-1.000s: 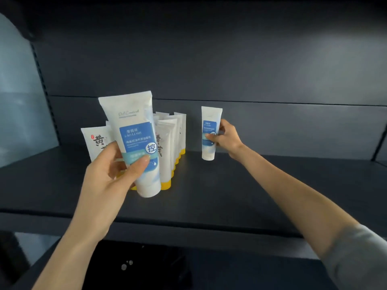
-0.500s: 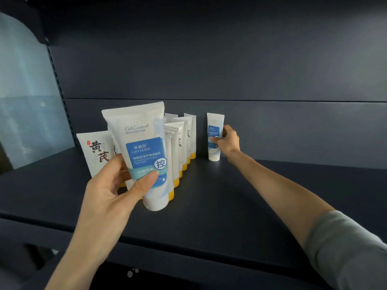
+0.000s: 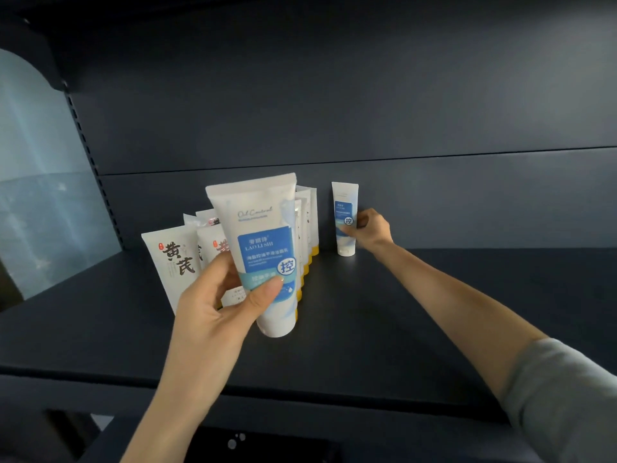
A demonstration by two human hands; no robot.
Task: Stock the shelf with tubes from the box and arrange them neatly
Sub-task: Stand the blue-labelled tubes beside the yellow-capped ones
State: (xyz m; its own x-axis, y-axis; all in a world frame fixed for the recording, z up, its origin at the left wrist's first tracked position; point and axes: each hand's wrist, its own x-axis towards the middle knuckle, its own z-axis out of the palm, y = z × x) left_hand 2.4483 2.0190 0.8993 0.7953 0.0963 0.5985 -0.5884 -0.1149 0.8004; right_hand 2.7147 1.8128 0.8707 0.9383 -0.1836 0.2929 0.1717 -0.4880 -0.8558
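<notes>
Gripping the near tube (image 3: 263,235) at its lower part, the left hand (image 3: 210,309) holds it upright, cap down, in front of the stock at the left of the shelf (image 3: 384,322). The thumb (image 3: 267,290) lies across the pale blue band of the label and the other fingers (image 3: 225,267) curl round the back, closed on the tube. It is white with a blue label, and whether its cap touches the shelf cannot be told. Behind it stand the yellow-capped tubes (image 3: 173,262), white with black brush characters, cap down in rows that run toward the back panel (image 3: 334,111); the hand and the held tube partly hide the nearest ones. Further back and to the right, the right hand (image 3: 372,228) reaches in on an outstretched arm with a grey sleeve (image 3: 564,396). It pinches the far tube (image 3: 345,203), of the same white-and-blue design, at its lower half, thumb in front and fingers curled at its right side. This tube stands upright, cap down on the shelf, close to the back panel and right of the last yellow-capped row, with a dark gap between them. A pale translucent side panel (image 3: 43,202) closes the shelf on the left.
</notes>
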